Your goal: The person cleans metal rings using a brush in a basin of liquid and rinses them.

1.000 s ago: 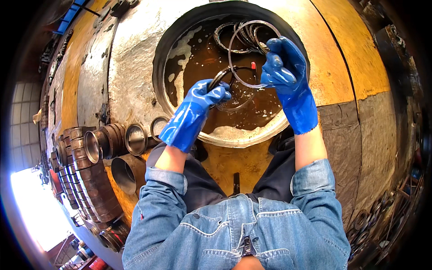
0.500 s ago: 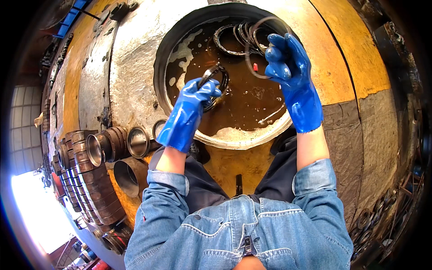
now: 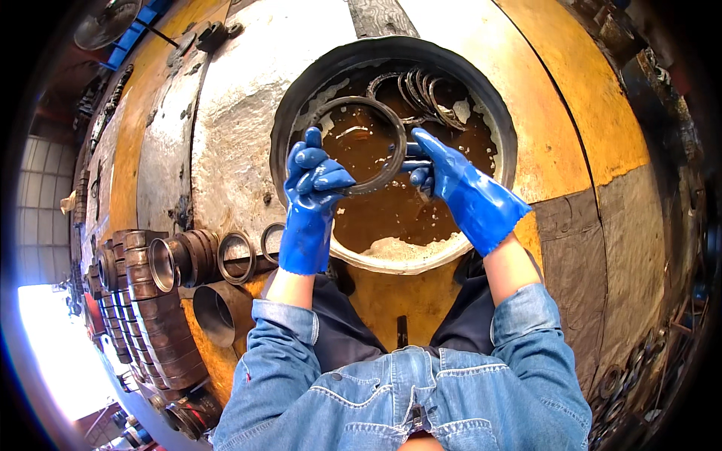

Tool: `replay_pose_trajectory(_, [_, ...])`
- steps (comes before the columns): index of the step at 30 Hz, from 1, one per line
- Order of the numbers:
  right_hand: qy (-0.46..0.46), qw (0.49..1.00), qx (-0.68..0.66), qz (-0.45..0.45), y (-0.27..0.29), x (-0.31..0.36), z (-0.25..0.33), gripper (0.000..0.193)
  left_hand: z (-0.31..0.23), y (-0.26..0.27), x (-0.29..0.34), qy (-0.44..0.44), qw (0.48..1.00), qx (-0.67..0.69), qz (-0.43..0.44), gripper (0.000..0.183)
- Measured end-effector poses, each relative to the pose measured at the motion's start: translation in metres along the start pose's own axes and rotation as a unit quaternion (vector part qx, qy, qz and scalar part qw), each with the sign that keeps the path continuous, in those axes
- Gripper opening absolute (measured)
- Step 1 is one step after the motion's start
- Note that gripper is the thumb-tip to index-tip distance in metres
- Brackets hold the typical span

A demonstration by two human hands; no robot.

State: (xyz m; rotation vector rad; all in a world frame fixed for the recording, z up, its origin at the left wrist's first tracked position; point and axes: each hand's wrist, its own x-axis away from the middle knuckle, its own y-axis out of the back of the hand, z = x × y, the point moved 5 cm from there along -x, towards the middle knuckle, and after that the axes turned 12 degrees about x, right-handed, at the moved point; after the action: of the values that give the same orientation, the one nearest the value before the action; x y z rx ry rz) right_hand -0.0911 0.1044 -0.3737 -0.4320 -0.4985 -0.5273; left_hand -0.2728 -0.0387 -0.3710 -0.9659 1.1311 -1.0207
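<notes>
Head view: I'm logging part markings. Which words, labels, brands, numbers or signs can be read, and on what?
None can be read.
The metal ring, blue gloves and round basin show no legible text.
Any marks on the stacked metal cylinders are too small or blurred to tell.

L hand (image 3: pixel 310 179) upright (R hand (image 3: pixel 453 177) slanted)

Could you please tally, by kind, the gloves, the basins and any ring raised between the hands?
Blue gloves: 2
Round basin: 1
Raised dark ring: 1
Total: 4
</notes>
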Motion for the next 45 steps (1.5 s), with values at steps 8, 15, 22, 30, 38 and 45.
replay_pose_trajectory(8, [0.043,0.993,-0.095,0.052,-0.013,0.01,0.005,0.044,0.001,0.044,0.022,-0.143,0.883,-0.159,-0.418,0.032])
replay_pose_trajectory(15, [0.103,0.992,0.067,0.011,-0.01,0.018,0.016,0.039,-0.001,0.072,0.035,-0.082,0.874,-0.251,-0.409,0.037])
replay_pose_trajectory(22, [0.139,0.974,0.155,-0.085,0.0,0.019,0.018,0.038,-0.002,0.057,0.03,-0.119,0.882,-0.24,-0.389,0.041])
replay_pose_trajectory(30, [0.128,0.98,0.075,-0.131,0.016,0.018,0.017,0.026,-0.005,0.057,0.028,-0.091,0.926,-0.167,-0.326,0.047])
replay_pose_trajectory(38, [0.113,0.989,-0.01,-0.096,0.024,0.005,0.007,0.023,-0.006,0.066,0.03,-0.071,0.962,-0.06,-0.256,0.05])
replay_pose_trajectory(45, [0.087,0.991,-0.055,-0.081,0.024,0.005,0.007,0.023,0.002,0.056,0.027,-0.049,0.987,0.023,-0.149,0.045])
